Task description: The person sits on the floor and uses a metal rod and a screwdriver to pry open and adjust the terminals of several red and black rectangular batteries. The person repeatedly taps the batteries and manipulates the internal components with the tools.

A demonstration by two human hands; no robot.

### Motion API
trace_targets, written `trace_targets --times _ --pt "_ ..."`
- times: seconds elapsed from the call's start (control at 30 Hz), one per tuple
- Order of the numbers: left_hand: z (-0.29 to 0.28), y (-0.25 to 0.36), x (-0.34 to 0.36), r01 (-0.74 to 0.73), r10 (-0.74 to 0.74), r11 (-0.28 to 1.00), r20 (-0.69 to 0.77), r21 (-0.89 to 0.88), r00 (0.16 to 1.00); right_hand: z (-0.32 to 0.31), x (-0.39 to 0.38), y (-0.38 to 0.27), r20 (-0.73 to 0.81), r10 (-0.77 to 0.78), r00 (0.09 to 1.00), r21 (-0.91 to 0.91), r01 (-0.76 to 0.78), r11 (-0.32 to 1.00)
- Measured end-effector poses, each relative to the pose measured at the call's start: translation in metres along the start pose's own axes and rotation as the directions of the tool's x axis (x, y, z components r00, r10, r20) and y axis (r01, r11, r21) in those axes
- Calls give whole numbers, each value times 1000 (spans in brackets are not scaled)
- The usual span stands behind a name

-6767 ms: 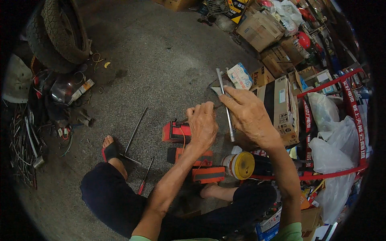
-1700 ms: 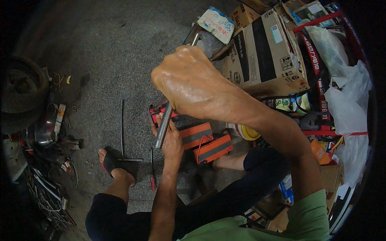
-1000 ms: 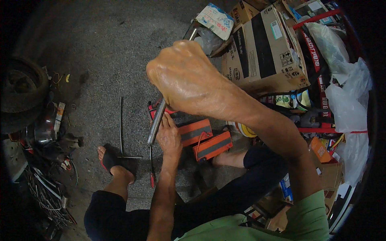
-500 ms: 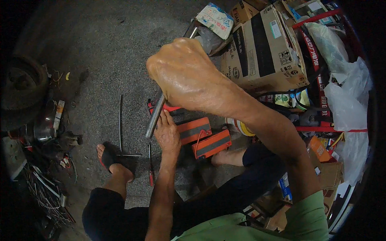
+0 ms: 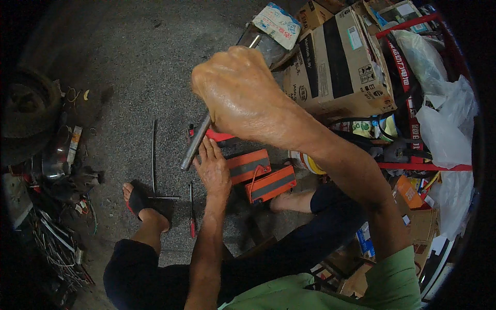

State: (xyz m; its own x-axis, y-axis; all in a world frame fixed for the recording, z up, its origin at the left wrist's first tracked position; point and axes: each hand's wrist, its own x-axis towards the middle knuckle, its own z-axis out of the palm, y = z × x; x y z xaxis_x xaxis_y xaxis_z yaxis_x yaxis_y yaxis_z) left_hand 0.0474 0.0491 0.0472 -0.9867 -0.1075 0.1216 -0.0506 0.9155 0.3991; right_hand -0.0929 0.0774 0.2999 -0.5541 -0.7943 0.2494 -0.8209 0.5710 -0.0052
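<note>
My right hand [image 5: 240, 93] is a fist, raised over the floor and wrapped around a metal rod [image 5: 195, 149]. The rod slants, its thicker end toward the lower left and a thin end showing beyond the knuckles. Below it my left hand [image 5: 213, 168] has its fingers stretched out flat, touching the near edge of a red and black block [image 5: 219, 136], which is partly hidden by my right wrist. Beside my left hand sit two orange blocks with grey bands, one [image 5: 249, 165] behind the other [image 5: 273, 185].
A long thin bar [image 5: 154, 155] with a crosspiece lies on the floor left of a red-handled screwdriver [image 5: 192, 214]. A tyre [image 5: 28, 108] and a pile of metal scraps [image 5: 57, 248] stand at the left. Cardboard boxes [image 5: 338, 62] and a red-framed rack [image 5: 413, 119] line the right.
The rod's thick end has shifted slightly left and up, while my right fist has moved a little right. My left hand keeps nearly the same place, its fingers now more spread.
</note>
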Motion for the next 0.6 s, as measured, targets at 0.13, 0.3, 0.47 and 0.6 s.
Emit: trace_targets --times 0.13,0.3,0.47,0.6 --pt "0 0 0 12 -11 999 10 -31 1000 1 -1 0 -46 -19 999 4 19 1000" --pt "2 -1 0 6 -6 999 2 -34 1000 -1 -2 -3 93 59 994 22 -62 998" --pt "1 0 -1 14 -14 998 11 -54 1000 -1 -3 -3 81 60 995 31 -63 998" --pt "2 0 0 13 -13 998 0 -55 1000 2 -2 -2 -18 15 1000 20 -14 1000"
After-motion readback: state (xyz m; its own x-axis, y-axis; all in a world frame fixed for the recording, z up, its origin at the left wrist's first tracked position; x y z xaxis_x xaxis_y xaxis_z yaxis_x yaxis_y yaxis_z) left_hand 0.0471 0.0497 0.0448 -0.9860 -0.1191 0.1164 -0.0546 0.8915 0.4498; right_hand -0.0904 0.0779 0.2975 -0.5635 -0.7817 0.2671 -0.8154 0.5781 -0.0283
